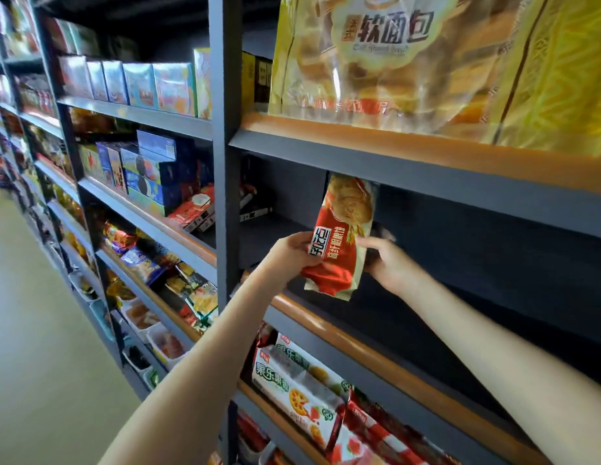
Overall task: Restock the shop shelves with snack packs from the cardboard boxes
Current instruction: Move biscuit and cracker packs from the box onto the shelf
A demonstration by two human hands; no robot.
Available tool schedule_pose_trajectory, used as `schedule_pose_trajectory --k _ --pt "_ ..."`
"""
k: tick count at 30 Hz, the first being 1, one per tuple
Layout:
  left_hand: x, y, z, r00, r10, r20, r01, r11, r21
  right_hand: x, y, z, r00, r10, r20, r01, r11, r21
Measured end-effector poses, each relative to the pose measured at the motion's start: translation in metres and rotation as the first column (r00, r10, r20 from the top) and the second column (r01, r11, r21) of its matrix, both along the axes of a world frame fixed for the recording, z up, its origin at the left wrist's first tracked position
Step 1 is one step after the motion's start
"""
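A red and cream biscuit pack (342, 236) stands upright at the mouth of a dark, bare shelf bay (460, 263). My left hand (289, 253) grips its left edge, thumb on the label. My right hand (389, 263) holds its right edge from behind. The pack's top reaches just under the shelf board above. Its bottom hangs slightly above the wooden front lip (346, 340) of the shelf. No cardboard box is in view.
Large yellow bread bags (393, 62) fill the shelf above. Green and red snack packs (302, 387) lie on the shelf below. A grey upright post (227, 162) stands left of the bay; stocked shelves run beyond it. The beige floor aisle (34, 330) is at left.
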State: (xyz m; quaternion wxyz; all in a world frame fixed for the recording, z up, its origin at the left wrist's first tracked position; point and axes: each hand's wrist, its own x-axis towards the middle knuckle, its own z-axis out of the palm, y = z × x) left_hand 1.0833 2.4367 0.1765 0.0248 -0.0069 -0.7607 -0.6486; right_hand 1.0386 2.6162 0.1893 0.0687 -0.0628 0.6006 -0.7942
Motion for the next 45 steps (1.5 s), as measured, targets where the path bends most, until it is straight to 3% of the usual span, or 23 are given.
schedule_pose_trajectory --k 8,14,19,26,30,33,36,40,43,45 --pt "-0.108 0.001 -0.012 0.995 -0.024 -0.094 0.012 0.991 -0.133 -0.047 -0.024 -0.015 0.946 -0.199 -0.257 0.25 0.95 0.184" --pt "-0.136 0.009 -0.005 0.969 -0.162 -0.188 0.111 0.961 -0.254 -0.062 -0.022 -0.031 0.927 -0.151 -0.344 0.295 0.86 0.417" --pt "-0.156 0.003 -0.007 0.956 -0.222 -0.192 0.168 0.95 -0.264 -0.077 -0.033 -0.035 0.873 -0.16 -0.461 0.397 0.782 0.481" --pt "-0.166 0.003 -0.012 0.951 -0.19 -0.243 0.156 0.976 -0.153 -0.087 -0.038 -0.041 0.832 -0.211 -0.514 0.49 0.715 0.499" --pt "-0.171 0.0 -0.018 0.949 -0.168 -0.266 0.147 0.984 -0.098 -0.097 -0.049 -0.037 0.845 -0.309 -0.437 0.531 0.592 0.607" --pt "-0.171 -0.001 -0.02 0.943 -0.204 -0.262 0.176 0.976 -0.128 -0.1 -0.052 -0.037 0.851 -0.427 -0.306 0.512 0.541 0.667" --pt "-0.171 -0.003 -0.023 0.943 -0.251 -0.219 0.203 0.955 -0.217 -0.099 -0.055 -0.044 0.822 -0.471 -0.321 0.557 0.544 0.628" --pt "-0.176 -0.004 -0.032 0.912 -0.337 -0.234 0.202 0.864 -0.461 -0.095 -0.05 -0.057 0.779 -0.365 -0.51 0.625 0.509 0.591" --pt "-0.183 -0.003 -0.038 0.874 -0.415 -0.252 0.202 0.783 -0.589 -0.091 -0.047 -0.059 0.763 -0.204 -0.613 0.632 0.437 0.64" --pt "-0.186 -0.005 -0.037 0.869 -0.428 -0.247 0.191 0.752 -0.63 -0.089 -0.045 -0.06 0.783 -0.094 -0.614 0.606 0.339 0.72"
